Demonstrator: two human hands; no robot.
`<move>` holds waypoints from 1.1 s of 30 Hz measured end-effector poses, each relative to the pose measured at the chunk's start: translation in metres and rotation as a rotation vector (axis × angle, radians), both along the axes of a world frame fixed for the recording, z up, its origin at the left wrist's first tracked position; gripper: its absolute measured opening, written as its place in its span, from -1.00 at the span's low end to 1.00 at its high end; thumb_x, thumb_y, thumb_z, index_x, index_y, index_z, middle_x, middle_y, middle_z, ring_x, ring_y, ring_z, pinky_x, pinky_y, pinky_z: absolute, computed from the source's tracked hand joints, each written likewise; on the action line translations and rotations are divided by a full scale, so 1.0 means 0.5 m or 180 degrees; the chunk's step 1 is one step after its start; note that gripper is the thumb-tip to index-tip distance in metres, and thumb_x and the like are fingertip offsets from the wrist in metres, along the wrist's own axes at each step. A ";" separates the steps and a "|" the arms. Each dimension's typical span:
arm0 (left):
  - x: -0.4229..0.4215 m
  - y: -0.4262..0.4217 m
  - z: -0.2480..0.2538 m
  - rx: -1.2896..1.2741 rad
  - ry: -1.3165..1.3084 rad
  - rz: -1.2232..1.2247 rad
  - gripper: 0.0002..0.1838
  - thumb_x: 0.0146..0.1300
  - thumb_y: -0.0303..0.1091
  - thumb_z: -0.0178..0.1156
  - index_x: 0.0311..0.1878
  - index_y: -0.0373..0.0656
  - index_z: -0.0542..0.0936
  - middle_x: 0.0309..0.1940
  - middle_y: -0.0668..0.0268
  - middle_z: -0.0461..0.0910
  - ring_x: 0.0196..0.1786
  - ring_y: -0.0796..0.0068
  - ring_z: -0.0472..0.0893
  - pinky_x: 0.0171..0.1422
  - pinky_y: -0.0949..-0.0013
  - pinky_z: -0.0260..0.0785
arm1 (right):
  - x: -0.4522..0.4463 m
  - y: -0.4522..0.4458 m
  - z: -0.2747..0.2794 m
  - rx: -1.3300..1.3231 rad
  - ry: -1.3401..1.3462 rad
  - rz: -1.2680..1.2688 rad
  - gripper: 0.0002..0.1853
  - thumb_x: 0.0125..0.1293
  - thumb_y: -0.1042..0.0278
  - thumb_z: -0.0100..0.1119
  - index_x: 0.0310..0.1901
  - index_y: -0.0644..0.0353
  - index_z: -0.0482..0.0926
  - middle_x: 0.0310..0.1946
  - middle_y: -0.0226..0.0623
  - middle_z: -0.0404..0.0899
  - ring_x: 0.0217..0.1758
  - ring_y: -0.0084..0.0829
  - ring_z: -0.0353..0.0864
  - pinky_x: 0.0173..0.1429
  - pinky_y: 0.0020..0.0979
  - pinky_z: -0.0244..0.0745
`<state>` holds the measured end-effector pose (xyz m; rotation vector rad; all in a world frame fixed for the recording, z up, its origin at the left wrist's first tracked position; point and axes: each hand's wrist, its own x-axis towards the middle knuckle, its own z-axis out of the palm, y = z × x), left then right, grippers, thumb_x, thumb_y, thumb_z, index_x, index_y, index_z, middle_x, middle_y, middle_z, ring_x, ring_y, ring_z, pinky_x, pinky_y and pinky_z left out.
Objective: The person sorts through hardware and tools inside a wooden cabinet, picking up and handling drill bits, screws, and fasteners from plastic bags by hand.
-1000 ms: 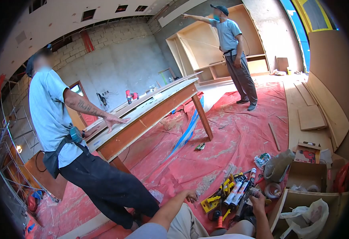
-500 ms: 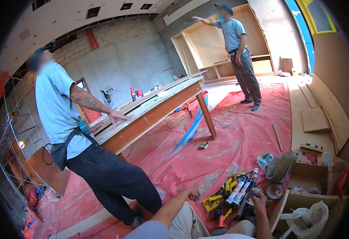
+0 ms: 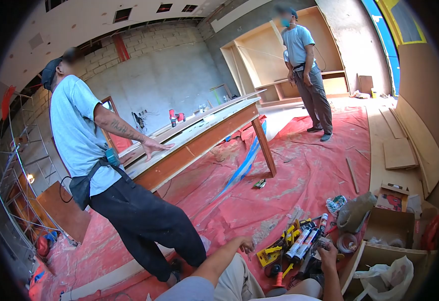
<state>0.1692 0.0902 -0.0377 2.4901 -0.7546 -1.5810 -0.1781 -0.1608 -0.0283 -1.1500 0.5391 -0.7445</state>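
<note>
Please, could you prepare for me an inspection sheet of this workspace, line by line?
Surface: red floor sheeting, wrinkled and dirty.
Job's things: white cartridges lying among yellow tools.
Clutter: open cardboard box, white plastic bag, wood strip on the sheeting.
Grips: right hand holds a small greyish object, unidentifiable; left hand has curled fingers, contents unclear.
Cables: what look like dark wires at the grey wall; nothing seen plugged in.
Surroundings: one co-worker has a hand on the long table; another stands near wooden shelving.
</note>
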 end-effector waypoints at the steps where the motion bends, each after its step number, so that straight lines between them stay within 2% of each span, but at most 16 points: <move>1: -0.002 -0.001 0.001 0.0003 -0.0006 0.0003 -0.57 0.07 -0.24 0.27 0.04 -0.06 0.50 -0.20 0.24 0.62 -0.21 0.30 0.66 -0.14 0.18 0.50 | 0.000 -0.001 0.000 -0.0003 0.0002 -0.0004 -0.80 0.05 0.64 0.08 -0.25 0.28 0.57 -0.41 -0.49 0.54 -0.44 -0.66 0.42 -0.35 -0.61 0.28; 10: -0.008 -0.007 0.006 0.0028 -0.0029 0.0051 -0.58 0.09 -0.23 0.26 0.03 -0.09 0.50 -0.12 0.19 0.62 -0.16 0.27 0.66 -0.13 0.18 0.52 | 0.004 -0.008 -0.016 -0.0031 -0.0103 0.0014 -0.78 0.06 0.64 0.07 -0.22 0.28 0.56 -0.36 -0.46 0.55 -0.37 -0.64 0.46 -0.27 -0.60 0.33; 19: -0.002 -0.012 -0.011 0.0000 -0.0170 0.0088 -0.71 0.12 -0.18 0.22 -0.13 -0.11 0.58 -0.38 0.31 0.64 -0.40 0.41 0.60 -0.37 0.28 0.50 | -0.003 -0.003 -0.013 -0.0084 -0.0102 -0.0006 -0.79 0.07 0.64 0.06 -0.22 0.29 0.55 -0.35 -0.42 0.57 -0.34 -0.60 0.50 -0.22 -0.58 0.37; 28: -0.010 -0.023 -0.012 0.0048 -0.0218 0.0080 -0.61 0.18 -0.09 0.21 -0.04 -0.16 0.55 -0.22 0.18 0.66 -0.31 0.34 0.65 -0.33 0.28 0.52 | -0.005 -0.002 -0.013 0.0030 -0.0119 0.0041 -0.82 0.06 0.64 0.06 -0.28 0.26 0.55 -0.38 -0.45 0.56 -0.37 -0.62 0.48 -0.22 -0.57 0.36; 33: -0.002 -0.017 -0.018 -0.0037 -0.0153 0.0081 -0.69 0.20 -0.10 0.19 -0.10 -0.08 0.55 -0.42 0.33 0.60 -0.40 0.45 0.60 -0.36 0.31 0.48 | -0.002 -0.003 -0.014 -0.0069 -0.0182 0.0109 -0.78 0.05 0.64 0.08 -0.22 0.28 0.57 -0.34 -0.43 0.57 -0.32 -0.60 0.50 -0.18 -0.55 0.38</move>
